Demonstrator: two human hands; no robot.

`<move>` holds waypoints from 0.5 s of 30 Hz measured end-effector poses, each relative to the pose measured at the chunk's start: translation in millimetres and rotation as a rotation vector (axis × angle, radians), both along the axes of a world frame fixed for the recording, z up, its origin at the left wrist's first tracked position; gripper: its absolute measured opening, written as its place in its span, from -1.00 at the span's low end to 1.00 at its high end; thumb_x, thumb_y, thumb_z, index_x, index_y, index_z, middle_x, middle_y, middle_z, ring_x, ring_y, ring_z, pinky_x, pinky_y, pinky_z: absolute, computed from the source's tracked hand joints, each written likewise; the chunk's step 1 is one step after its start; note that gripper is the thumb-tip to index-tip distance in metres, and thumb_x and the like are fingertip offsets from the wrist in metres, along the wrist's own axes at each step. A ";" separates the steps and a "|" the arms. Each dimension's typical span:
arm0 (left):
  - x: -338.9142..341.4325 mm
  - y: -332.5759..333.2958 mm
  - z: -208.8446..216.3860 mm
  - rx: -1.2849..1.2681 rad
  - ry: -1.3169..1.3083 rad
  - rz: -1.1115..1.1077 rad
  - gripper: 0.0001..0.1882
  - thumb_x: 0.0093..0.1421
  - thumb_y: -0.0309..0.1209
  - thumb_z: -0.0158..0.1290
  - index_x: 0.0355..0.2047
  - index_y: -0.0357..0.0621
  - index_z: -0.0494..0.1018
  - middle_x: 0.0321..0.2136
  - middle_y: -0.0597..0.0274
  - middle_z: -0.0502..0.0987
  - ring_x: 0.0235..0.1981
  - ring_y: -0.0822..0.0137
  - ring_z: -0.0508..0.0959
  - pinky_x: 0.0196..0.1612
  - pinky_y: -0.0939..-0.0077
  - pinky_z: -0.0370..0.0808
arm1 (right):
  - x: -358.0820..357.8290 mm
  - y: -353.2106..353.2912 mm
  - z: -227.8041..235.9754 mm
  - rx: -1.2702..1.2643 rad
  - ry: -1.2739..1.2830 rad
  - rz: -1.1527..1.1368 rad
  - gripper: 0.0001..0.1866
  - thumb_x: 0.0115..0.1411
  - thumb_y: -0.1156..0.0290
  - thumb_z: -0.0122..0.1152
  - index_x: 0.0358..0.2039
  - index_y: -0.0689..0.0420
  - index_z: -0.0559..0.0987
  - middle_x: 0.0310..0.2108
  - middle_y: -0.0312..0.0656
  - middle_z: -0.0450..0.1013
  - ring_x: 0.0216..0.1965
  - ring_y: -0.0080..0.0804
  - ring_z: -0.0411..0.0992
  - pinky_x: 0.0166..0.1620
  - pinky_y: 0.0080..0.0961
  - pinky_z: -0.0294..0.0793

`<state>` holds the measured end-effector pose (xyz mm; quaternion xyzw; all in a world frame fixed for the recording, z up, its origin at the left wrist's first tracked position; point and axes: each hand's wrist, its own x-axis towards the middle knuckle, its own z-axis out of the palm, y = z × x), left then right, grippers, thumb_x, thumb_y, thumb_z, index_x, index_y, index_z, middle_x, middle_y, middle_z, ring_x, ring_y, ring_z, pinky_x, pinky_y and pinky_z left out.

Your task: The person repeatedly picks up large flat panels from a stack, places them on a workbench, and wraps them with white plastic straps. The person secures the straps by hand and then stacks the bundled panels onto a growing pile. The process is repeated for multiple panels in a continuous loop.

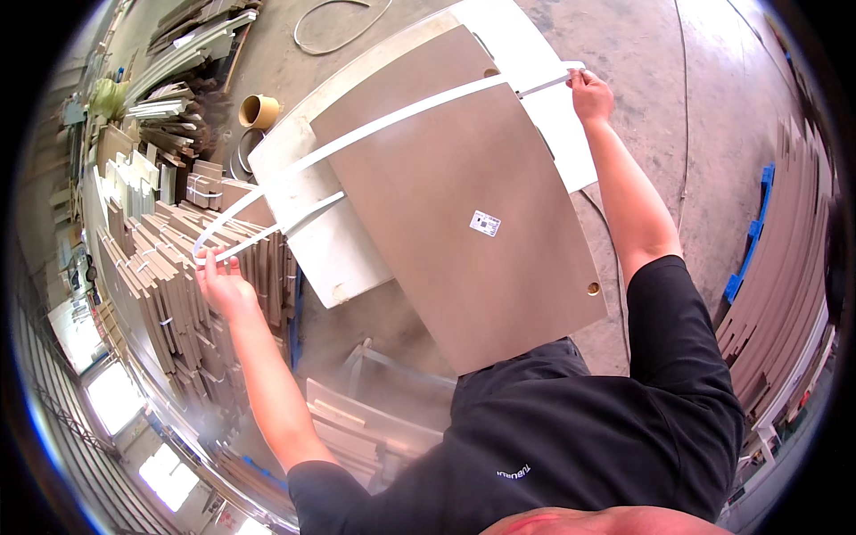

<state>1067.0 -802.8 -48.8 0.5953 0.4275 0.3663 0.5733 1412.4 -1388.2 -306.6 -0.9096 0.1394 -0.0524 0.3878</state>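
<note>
A white strapping band (464, 90) forms a long loop across a brown panel (419, 205), one run lying over its face and the other passing beneath. The panel has a small white label (485, 223) and round holes near its edges. It lies on white boards (548, 116), its near end at my lap. My left hand (225, 287) pinches the band's loop off the panel's left side. Stretched far to the right, my right hand (590, 96) grips the band's other end beyond the panel's right edge.
Stacked brown panels (178, 294) stand at left, with loose board strips (183, 67) behind. A yellow-brown ring (259, 111) sits on the floor nearby. Long brown boards (780, 259) and blue pallet parts (756, 234) line the right. A cable (685, 134) crosses the floor.
</note>
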 end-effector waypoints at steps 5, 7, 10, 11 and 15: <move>-10.9 -1.4 -3.8 0.033 0.007 -0.036 -0.85 0.38 -0.43 0.07 -0.07 0.00 0.48 -0.20 0.33 0.58 -0.12 0.45 0.56 -0.11 0.47 0.46 | -3.9 41.0 -42.5 0.208 0.160 0.065 -0.62 0.24 0.00 0.28 -0.38 0.06 0.77 -0.43 -0.14 0.65 -0.32 -0.33 0.63 -0.19 -0.36 0.53; -10.7 -7.7 -0.8 0.053 0.021 -0.035 -0.86 0.37 -0.43 0.09 -0.08 -0.04 0.48 -0.19 0.34 0.57 -0.11 0.47 0.56 -0.11 0.48 0.44 | -10.2 62.6 -54.9 0.274 0.261 0.082 -0.65 0.22 0.02 0.29 -0.37 0.04 0.78 -0.45 -0.18 0.66 -0.35 -0.38 0.62 -0.19 -0.39 0.53; -16.2 -16.7 0.7 0.070 0.054 -0.077 -0.85 0.37 -0.42 0.10 -0.07 -0.04 0.48 -0.20 0.35 0.57 -0.11 0.47 0.56 -0.10 0.48 0.45 | -16.9 76.1 -48.2 0.251 0.328 0.133 -0.61 0.27 0.04 0.29 -0.22 0.14 0.76 -0.36 -0.23 0.69 -0.42 -0.53 0.57 -0.24 -0.47 0.53; -15.9 -20.4 1.4 0.062 0.065 -0.088 -0.84 0.36 -0.44 0.12 -0.07 -0.05 0.48 -0.20 0.36 0.57 -0.14 0.50 0.55 -0.15 0.53 0.47 | -17.1 73.8 -47.7 0.226 0.340 0.168 -0.59 0.27 0.03 0.29 -0.18 0.14 0.75 -0.32 -0.21 0.69 -0.37 -0.51 0.59 -0.21 -0.47 0.53; -24.7 -22.5 -14.2 0.076 0.067 -0.170 -0.79 0.32 -0.50 0.17 -0.06 -0.08 0.48 -0.18 0.38 0.56 -0.20 0.58 0.53 -0.24 0.68 0.48 | -26.4 44.6 -43.1 0.140 0.252 0.284 -0.53 0.24 0.01 0.28 -0.08 0.16 0.71 -0.19 -0.07 0.67 -0.14 -0.29 0.63 -0.01 -0.38 0.54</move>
